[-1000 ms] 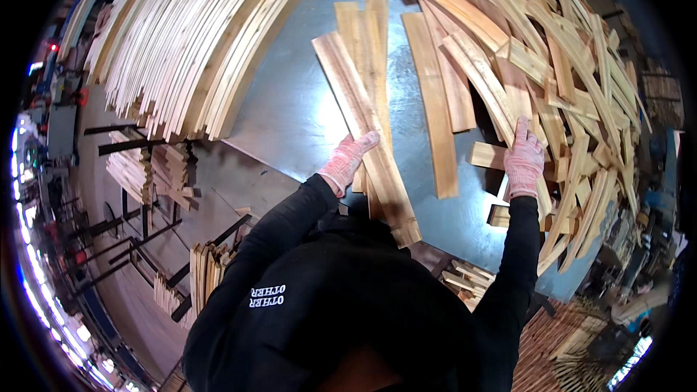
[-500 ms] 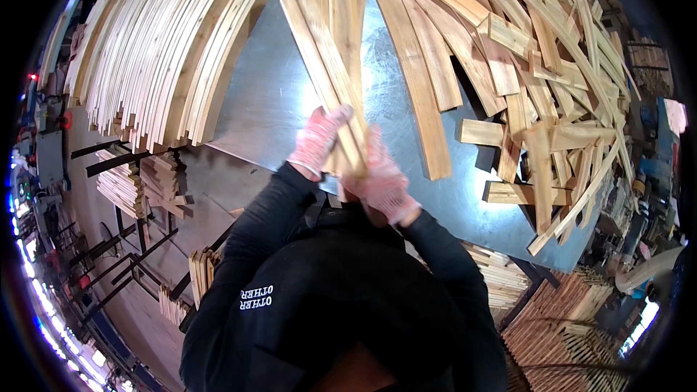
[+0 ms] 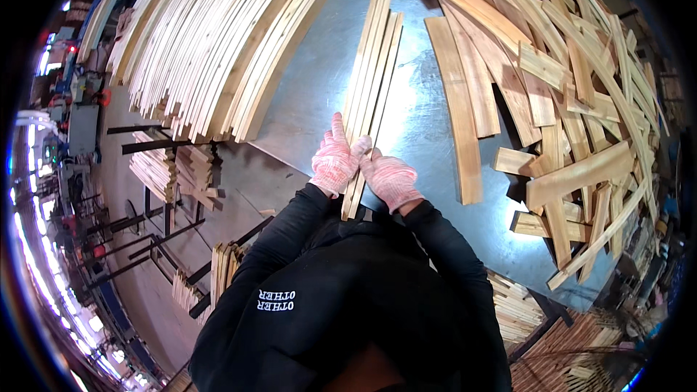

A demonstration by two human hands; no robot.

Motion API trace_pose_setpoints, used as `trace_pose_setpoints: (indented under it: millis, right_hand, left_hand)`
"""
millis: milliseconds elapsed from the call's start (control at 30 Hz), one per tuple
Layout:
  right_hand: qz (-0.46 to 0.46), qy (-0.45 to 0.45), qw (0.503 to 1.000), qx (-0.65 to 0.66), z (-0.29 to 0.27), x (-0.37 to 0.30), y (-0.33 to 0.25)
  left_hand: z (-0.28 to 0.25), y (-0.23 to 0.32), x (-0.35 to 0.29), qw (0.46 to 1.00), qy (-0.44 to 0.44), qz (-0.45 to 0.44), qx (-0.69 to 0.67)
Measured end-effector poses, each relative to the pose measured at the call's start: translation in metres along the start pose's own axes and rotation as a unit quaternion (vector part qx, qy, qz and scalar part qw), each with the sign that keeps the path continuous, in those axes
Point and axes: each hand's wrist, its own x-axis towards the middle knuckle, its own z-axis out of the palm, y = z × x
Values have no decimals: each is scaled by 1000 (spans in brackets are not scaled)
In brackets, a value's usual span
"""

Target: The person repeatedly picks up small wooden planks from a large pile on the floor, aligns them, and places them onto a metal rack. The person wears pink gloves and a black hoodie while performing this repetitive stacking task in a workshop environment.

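Observation:
A small bundle of long, narrow wooden strips (image 3: 372, 72) stands on edge, side by side, pointing away from me over the metal table (image 3: 305, 94). My left hand (image 3: 335, 156), in a pink-and-white knit glove, is closed on the bundle's left side, its index finger stretched along it and its thumb over the top. On the right side, my gloved right hand (image 3: 390, 178) pinches the same strips, its fingers partly hidden. The strips' near ends stick out between my wrists, close to my body. One strip's far end lies slightly nearer than the others.
At the left, many strips stand in a tight row (image 3: 210, 51). Right of the bundle lies a flat board (image 3: 454, 109), beside a jumbled pile of loose boards (image 3: 581, 101). Smaller wood stacks (image 3: 154, 167) rest on dark metal racks beyond the table's left edge.
The strips were fanned out and tilted in my hands; now they are drawn together, nearly parallel and lower. My right hand has shifted up along their right side. The whole view has swung somewhat.

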Motion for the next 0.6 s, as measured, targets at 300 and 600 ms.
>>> trace_pose_setpoints:
  millis: [300, 600]
  right_hand:
    - [-37, 280, 926, 250, 13, -29, 85]
    - [20, 443, 875, 195, -26, -57, 19]
  left_hand:
    - [-11, 43, -7, 995, 44, -40, 81]
    - [-12, -29, 13, 369, -350, 15, -861]
